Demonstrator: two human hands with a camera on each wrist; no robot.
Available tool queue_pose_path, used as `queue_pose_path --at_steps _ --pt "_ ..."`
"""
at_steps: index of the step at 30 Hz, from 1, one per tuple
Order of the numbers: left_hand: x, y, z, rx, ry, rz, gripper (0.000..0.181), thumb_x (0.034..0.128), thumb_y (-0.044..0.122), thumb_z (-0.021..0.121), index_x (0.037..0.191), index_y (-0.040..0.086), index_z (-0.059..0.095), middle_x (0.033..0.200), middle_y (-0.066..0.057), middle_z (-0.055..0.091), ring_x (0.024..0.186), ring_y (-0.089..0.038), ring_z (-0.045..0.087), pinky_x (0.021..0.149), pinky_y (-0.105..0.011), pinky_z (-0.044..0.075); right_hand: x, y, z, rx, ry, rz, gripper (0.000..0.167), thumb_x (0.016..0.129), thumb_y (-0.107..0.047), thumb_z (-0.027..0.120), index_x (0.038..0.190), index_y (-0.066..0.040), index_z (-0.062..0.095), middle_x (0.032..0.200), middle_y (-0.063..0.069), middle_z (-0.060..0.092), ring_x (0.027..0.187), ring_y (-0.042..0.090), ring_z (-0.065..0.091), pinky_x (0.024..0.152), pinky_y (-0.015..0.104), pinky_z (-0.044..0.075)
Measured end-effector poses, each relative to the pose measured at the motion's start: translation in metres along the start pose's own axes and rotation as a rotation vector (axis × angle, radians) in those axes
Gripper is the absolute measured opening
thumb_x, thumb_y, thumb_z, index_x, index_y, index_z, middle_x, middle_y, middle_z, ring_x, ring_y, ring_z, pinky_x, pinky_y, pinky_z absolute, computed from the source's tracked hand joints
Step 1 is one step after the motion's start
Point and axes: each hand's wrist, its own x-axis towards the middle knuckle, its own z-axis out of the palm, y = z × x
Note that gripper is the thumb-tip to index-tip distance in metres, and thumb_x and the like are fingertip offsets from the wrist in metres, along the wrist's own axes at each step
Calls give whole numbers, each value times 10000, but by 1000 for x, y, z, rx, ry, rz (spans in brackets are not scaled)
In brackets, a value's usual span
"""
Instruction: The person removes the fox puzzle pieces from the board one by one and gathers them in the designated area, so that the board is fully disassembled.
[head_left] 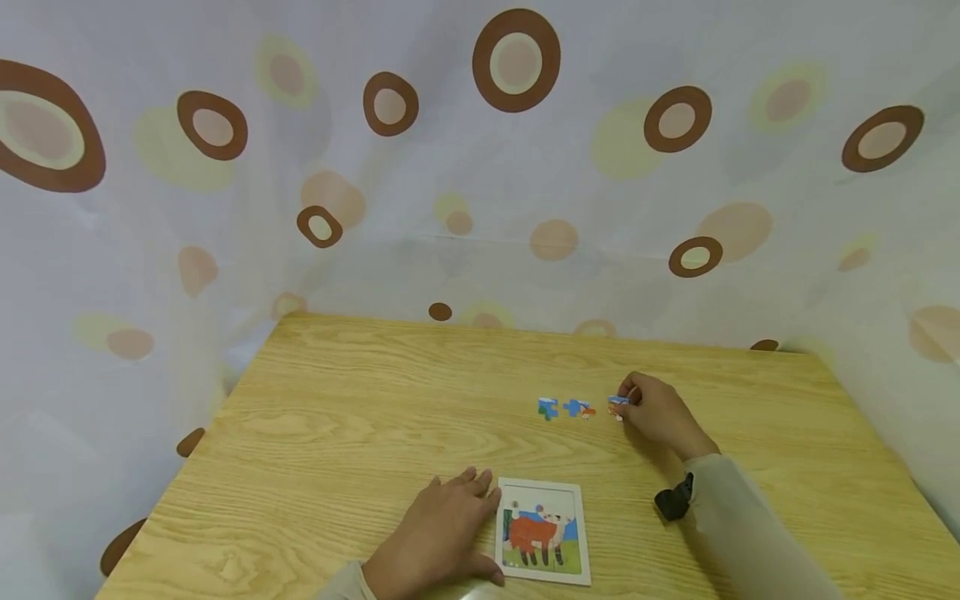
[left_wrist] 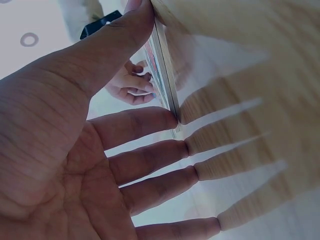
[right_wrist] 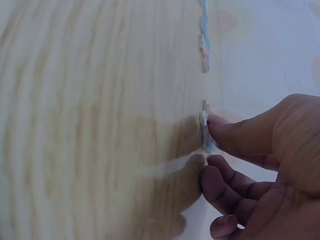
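Note:
Between its thumb and fingers, my right hand (head_left: 663, 414) pinches a small puzzle piece (head_left: 617, 402) at the table's far right; the right wrist view shows this piece (right_wrist: 204, 120) edge-on, low against the tabletop. To its left lie two more puzzle pieces, a blue and green one (head_left: 547, 407) and a blue and orange one (head_left: 577, 408). My left hand (head_left: 444, 533) rests on the table with fingers extended, its thumb and index finger touching the left edge of a white-framed puzzle board (head_left: 582, 542). A reddish-orange animal is pictured on the board.
The wooden table (head_left: 360, 417) reaches back to a pale sheet (head_left: 450, 275) printed with brown and peach circles, which also hangs along both sides. A black device (head_left: 675, 500) is strapped on the right wrist.

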Motion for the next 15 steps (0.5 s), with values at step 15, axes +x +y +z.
queue_pose_path --at_steps 15 --pt "0 1 0 17 6 2 980 654 746 798 1410 140 651 1482 -80 579 1359 -293 552 953 -580 543 -18 -5 9 4 123 -54 161 987 -84 675 1106 21 648 1046 206 591 870 318 619 717 482 537"
